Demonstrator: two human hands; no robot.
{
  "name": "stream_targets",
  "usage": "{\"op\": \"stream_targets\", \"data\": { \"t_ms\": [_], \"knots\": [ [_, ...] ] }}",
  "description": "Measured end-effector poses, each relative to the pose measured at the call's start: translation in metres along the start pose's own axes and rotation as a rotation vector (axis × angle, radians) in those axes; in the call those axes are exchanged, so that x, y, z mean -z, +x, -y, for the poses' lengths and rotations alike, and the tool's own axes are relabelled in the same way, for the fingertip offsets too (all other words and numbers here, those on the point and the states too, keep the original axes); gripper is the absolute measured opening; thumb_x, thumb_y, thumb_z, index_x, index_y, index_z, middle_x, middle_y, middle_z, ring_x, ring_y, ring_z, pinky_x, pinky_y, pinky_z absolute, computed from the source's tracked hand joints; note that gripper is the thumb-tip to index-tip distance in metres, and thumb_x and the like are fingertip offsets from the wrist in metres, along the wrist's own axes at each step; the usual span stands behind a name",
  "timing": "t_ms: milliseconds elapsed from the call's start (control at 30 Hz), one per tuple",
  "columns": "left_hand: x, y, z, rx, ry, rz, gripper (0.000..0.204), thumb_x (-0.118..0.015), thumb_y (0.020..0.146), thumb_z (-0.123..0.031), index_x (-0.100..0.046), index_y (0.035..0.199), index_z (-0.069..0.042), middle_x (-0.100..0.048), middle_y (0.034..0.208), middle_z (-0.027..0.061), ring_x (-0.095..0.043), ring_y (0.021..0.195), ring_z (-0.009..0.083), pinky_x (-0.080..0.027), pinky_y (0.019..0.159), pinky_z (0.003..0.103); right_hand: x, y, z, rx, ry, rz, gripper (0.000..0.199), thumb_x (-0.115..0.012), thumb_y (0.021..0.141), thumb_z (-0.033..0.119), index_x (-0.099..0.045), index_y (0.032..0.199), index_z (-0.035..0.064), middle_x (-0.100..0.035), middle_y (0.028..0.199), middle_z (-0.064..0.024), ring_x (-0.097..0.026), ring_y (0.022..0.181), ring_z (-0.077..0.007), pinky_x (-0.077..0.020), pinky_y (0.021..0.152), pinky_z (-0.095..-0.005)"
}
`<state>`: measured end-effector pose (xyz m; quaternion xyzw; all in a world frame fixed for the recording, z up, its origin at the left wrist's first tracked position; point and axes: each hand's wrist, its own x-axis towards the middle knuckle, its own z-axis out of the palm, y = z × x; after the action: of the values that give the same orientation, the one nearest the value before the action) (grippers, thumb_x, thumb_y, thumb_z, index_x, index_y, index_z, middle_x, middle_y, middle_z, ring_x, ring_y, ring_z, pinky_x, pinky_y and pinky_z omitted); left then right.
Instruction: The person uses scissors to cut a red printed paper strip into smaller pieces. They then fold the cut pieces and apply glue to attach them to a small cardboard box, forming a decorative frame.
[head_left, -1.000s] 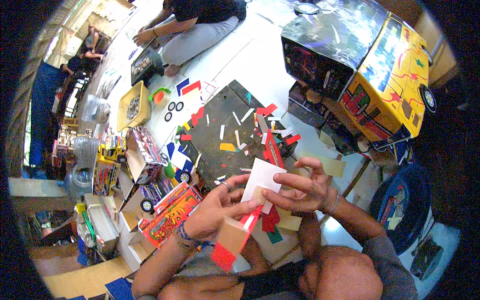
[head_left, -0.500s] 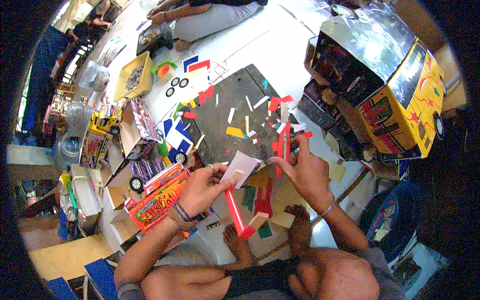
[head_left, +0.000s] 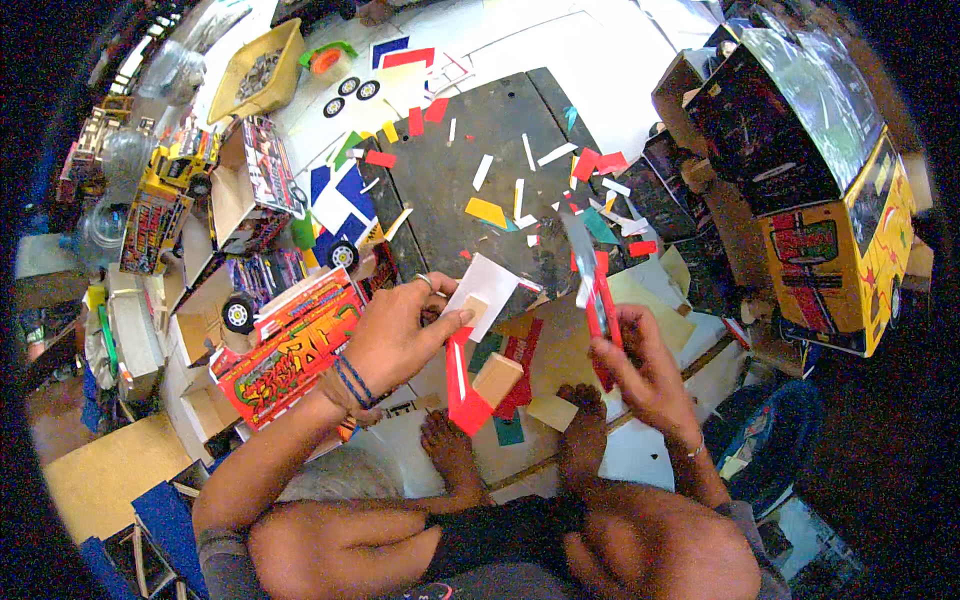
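Note:
My left hand (head_left: 392, 330) pinches a small part made of a white card flap (head_left: 492, 285) and a red strip (head_left: 457, 375). A little wooden block (head_left: 497, 381) sits at the strip's lower end. My right hand (head_left: 648, 372) is closed around a red-handled utility knife (head_left: 603, 318), its grey blade end pointing away from me, apart from the part. Beyond both hands lies a dark board (head_left: 440, 185) strewn with paper scraps. Among them are a yellow scrap (head_left: 486, 211) and several white and red slivers.
Toy truck pieces, including an orange-red printed panel (head_left: 290, 365) and a loose wheel (head_left: 239, 313), crowd the left. A yellow tray (head_left: 258, 70) stands at the far left. A large yellow-and-black toy vehicle (head_left: 835, 240) stands at the right. My feet flank red and green scraps below.
My right hand has lifted the utility knife off the board and drawn it nearer. The left hand has tilted the part slightly. The view has shifted, so the far person is mostly out of frame.

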<state>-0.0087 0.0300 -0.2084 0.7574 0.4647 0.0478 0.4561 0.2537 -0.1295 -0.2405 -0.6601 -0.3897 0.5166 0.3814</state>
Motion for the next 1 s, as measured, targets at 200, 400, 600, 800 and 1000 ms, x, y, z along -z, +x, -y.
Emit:
{"op": "stream_targets", "data": {
  "t_ms": [200, 400, 600, 800, 1000],
  "knots": [
    [0.002, 0.003, 0.001, -0.042, 0.119, 0.061, 0.033, -0.067, 0.091, -0.031, -0.067, 0.105, -0.001, -0.070, 0.082, 0.0159, -0.069, 0.070, 0.0282, -0.054, 0.066, 0.039, -0.010, -0.027, -0.007, -0.042, -0.423, 0.085, 0.029, -0.052, 0.098, 0.005, -0.039, 0.123, 0.0017, -0.064, 0.102, -0.0184, -0.067, 0.090, -0.0273, -0.0528, 0.079, -0.0369],
    [0.004, 0.010, 0.005, -0.057, 0.127, -0.023, 0.030, -0.070, 0.088, -0.028, -0.065, 0.101, -0.002, -0.065, 0.080, 0.0126, -0.063, 0.065, 0.0256, -0.050, 0.062, 0.038, -0.014, -0.013, -0.001, 0.469, -0.611, 0.038, 0.053, -0.067, 0.090, 0.007, -0.049, 0.140, 0.0098, -0.069, 0.103, -0.0159, -0.066, 0.076, -0.0310, -0.0523, 0.072, -0.0395],
    [0.001, 0.018, 0.018, -0.086, 0.129, -0.080, 0.035, -0.077, 0.079, -0.025, -0.063, 0.103, -0.004, -0.065, 0.086, 0.0099, -0.062, 0.071, 0.0204, -0.051, 0.065, 0.034, -0.013, -0.011, 0.012, 0.435, -0.940, 0.096, 0.070, -0.068, 0.088, 0.024, -0.040, 0.151, 0.0282, -0.058, 0.075, -0.0039, -0.054, 0.062, -0.0245, -0.0462, 0.062, -0.0370],
    [0.004, 0.022, 0.019, 0.002, 0.068, -0.027, 0.034, -0.078, 0.078, -0.024, -0.063, 0.102, -0.004, -0.063, 0.083, 0.0072, -0.059, 0.065, 0.0161, -0.050, 0.062, 0.031, -0.014, -0.006, 0.016, 0.432, -1.030, 0.122, 0.070, -0.067, 0.087, 0.027, -0.040, 0.151, 0.0328, -0.052, 0.067, -0.0034, -0.049, 0.054, -0.0238, -0.0458, 0.060, -0.0370],
    [0.004, 0.024, 0.016, 0.024, 0.052, -0.018, 0.031, -0.077, 0.080, -0.020, -0.063, 0.101, -0.003, -0.062, 0.081, 0.0054, -0.056, 0.064, 0.0123, -0.049, 0.061, 0.028, -0.016, -0.005, 0.014, 0.419, -1.012, 0.139, 0.073, -0.068, 0.085, 0.025, -0.039, 0.152, 0.0341, -0.052, 0.067, -0.0033, -0.049, 0.054, -0.0237, -0.0452, 0.059, -0.0369]
  ]
}}
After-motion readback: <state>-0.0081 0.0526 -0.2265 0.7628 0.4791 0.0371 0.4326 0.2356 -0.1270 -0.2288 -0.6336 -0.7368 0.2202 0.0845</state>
